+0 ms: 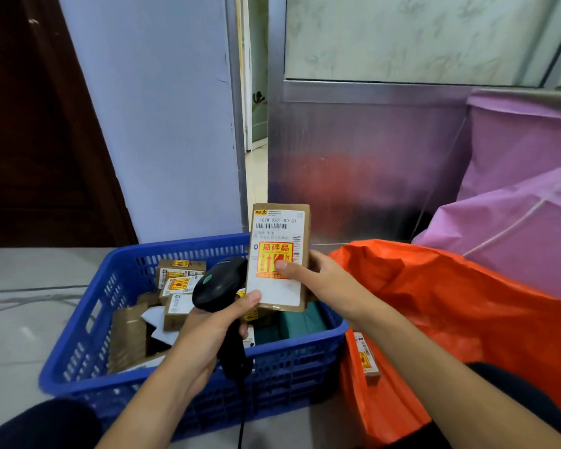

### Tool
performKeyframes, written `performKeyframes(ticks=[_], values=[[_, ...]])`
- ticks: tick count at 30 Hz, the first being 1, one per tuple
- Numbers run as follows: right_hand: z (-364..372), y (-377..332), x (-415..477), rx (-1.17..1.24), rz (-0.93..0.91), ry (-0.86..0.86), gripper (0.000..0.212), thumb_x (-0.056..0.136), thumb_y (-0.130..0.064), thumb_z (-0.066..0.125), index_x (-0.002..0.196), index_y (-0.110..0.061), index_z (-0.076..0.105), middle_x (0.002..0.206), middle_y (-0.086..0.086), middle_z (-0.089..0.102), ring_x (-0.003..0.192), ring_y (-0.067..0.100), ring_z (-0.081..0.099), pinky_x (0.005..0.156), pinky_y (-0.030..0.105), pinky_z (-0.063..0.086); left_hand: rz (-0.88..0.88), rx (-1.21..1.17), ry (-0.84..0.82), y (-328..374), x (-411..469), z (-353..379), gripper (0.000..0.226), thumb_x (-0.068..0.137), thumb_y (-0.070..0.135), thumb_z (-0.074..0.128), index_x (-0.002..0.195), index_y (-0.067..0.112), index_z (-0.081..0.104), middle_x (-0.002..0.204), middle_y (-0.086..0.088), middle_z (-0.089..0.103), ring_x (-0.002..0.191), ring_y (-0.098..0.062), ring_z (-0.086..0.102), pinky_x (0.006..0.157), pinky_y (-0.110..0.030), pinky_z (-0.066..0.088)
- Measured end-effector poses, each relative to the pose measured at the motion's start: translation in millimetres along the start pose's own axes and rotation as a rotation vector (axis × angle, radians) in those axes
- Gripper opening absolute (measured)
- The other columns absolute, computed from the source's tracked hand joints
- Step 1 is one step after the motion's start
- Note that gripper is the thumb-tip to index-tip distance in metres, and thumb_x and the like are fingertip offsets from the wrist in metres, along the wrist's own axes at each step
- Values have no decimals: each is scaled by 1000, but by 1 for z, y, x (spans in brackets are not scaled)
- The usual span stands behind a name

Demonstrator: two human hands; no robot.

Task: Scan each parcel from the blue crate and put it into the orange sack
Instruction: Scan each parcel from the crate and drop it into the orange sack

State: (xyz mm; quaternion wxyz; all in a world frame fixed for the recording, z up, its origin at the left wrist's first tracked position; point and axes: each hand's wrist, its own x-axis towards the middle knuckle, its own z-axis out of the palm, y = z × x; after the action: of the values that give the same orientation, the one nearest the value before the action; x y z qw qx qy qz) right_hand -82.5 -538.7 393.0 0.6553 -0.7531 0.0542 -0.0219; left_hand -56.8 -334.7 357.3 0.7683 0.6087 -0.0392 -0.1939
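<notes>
My right hand (318, 280) grips a small cardboard parcel (279, 234) upright above the blue crate (292, 361), its white label and red-yellow sticker facing me. My left hand (208, 332) holds a black barcode scanner (217, 283) by its handle, with the thumb touching the parcel's lower left corner. The scanner head sits just left of the parcel. Several more cardboard parcels (178, 280) lie in the crate. The orange sack (441, 306) lies open to the right of the crate, with one parcel (366, 358) visible inside it.
Purple sacks (515, 202) are piled at the right behind the orange one. A metal door panel (370, 157) and a pale wall (162, 124) stand behind the crate. The scanner cable (241, 422) hangs down in front of the crate. Grey floor (30, 319) spreads to the left.
</notes>
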Motion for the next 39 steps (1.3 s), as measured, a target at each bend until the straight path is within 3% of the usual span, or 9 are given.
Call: performKeyframes(ticks=[4, 11, 14, 16, 21, 28, 32, 39], values=[[9, 10, 1, 85, -26, -11, 55, 86, -32, 83, 135, -21, 61, 130, -1, 70, 113, 13, 71, 94, 32, 59, 4, -8, 8, 1, -1, 2, 43, 70, 35, 88, 108, 17, 82, 82, -11, 69, 57, -16, 53, 72, -38, 49], [1, 5, -5, 82, -34, 23, 50, 85, -28, 81, 130, -21, 61, 115, -7, 77, 102, 10, 75, 77, 23, 60, 18, 32, 20, 3, 5, -4, 45, 69, 47, 95, 105, 22, 82, 83, -16, 68, 59, -20, 55, 80, -45, 51], [-7, 8, -3, -5, -48, 77, 57, 82, -30, 84, 132, -24, 56, 118, -9, 75, 102, 5, 73, 78, 21, 60, 31, 17, 19, 8, 5, -12, 40, 80, 38, 87, 105, 9, 77, 79, -8, 71, 59, -20, 52, 67, -33, 52], [-14, 12, 0, -96, -56, 118, 62, 81, -32, 85, 133, -25, 53, 121, -11, 72, 103, 3, 72, 79, 21, 60, 45, 5, -19, 12, 4, -17, 36, 84, 37, 80, 97, 4, 71, 68, -5, 62, 59, -19, 51, 57, -25, 50], [-31, 31, 15, -206, -21, 147, 65, 82, -35, 85, 136, -22, 50, 125, -11, 69, 110, 8, 69, 85, 26, 60, 95, -20, -94, 10, 5, -22, 36, 72, 40, 87, 91, 13, 72, 85, -10, 56, 60, -17, 49, 68, -34, 49], [-39, 44, 25, -383, 55, 220, 63, 78, -46, 85, 124, -24, 48, 118, -13, 68, 107, 9, 67, 90, 39, 61, 107, -32, -131, 10, 1, -17, 25, 74, 34, 85, 81, 15, 70, 72, -7, 50, 53, -16, 44, 60, -34, 50], [-40, 43, 24, -387, 72, 244, 60, 80, -44, 84, 120, -23, 45, 116, -10, 65, 107, 12, 67, 90, 42, 62, 84, -33, -91, 12, 1, -17, 30, 79, 26, 84, 98, 8, 69, 67, -7, 47, 50, -16, 41, 55, -32, 47], [-39, 44, 25, -395, 72, 245, 64, 79, -48, 84, 123, -22, 46, 119, -8, 66, 106, 12, 68, 87, 42, 63, 60, -12, -99, 16, -2, -16, 30, 84, 20, 74, 105, 3, 62, 61, -5, 43, 46, -15, 38, 53, -30, 43]])
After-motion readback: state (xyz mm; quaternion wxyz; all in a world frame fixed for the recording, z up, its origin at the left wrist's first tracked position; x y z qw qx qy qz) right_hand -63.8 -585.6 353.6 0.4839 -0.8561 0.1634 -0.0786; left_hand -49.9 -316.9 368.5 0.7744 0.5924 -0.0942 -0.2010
